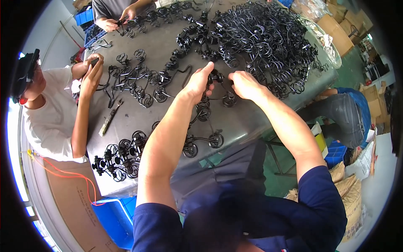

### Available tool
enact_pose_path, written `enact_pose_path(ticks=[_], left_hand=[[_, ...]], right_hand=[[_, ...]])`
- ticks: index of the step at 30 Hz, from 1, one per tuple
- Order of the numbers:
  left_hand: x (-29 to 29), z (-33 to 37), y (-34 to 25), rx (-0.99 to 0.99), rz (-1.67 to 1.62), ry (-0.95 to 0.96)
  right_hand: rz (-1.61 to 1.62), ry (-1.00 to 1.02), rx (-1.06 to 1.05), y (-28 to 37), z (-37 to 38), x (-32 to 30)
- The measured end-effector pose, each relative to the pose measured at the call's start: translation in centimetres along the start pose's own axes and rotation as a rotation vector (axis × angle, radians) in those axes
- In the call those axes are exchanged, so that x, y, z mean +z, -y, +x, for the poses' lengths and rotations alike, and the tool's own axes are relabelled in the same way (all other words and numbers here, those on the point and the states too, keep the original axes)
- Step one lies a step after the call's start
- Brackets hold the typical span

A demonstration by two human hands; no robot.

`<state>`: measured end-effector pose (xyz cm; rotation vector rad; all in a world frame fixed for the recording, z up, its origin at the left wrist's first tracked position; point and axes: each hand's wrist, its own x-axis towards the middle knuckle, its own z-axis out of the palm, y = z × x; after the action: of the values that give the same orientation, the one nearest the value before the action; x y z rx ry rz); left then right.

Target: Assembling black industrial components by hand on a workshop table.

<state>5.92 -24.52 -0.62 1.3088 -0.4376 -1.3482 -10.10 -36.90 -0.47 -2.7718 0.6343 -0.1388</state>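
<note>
Over the middle of the metal table, my left hand is closed around a black fitting, its thumb pointing up. A black wire piece with a coiled end lies just below and between my hands. To its right, my right hand has its fingers curled together near the fitting; what they pinch, if anything, is hidden. Under my left forearm are more black coiled wire pieces, some bearing black fittings. A row of fitted pieces lies along the near left part of the table.
A large heap of black coiled wires covers the far right of the table. Wrenches or pliers lie at left. Co-workers' hands handle parts at the left and far sides. A blue bin stands below the near left edge.
</note>
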Motion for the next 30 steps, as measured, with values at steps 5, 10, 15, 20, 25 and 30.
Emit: enact_pose_path(ticks=[5, 10, 15, 20, 25, 30], left_hand=[[0.1, -0.4, 0.0, 0.014, -0.02, 0.001], [1.0, -0.9, -0.4, 0.065, -0.06, -0.035], [0.9, -1.5, -0.7, 0.106, -0.149, -0.055], [0.9, -2.3, -1.3, 0.176, -0.358, 0.06], [1.1, -3.1, -1.2, 0.231, -0.401, 0.155], [0.8, -3.0, -0.9, 0.296, -0.476, 0.177]], right_hand=[[0.012, -0.078, -0.054, 0.1, -0.3, 0.4], [0.877, -0.396, 0.218, 1.5, 0.2, 1.0], [0.913, -0.404, 0.13, 3.7, -0.4, -0.3], [0.859, -0.441, -0.111, 4.7, -1.5, -2.5], [0.748, -0.369, -0.24, 4.6, -0.9, -4.6], [0.909, -0.325, -0.166, 5.8, -1.4, -4.6]])
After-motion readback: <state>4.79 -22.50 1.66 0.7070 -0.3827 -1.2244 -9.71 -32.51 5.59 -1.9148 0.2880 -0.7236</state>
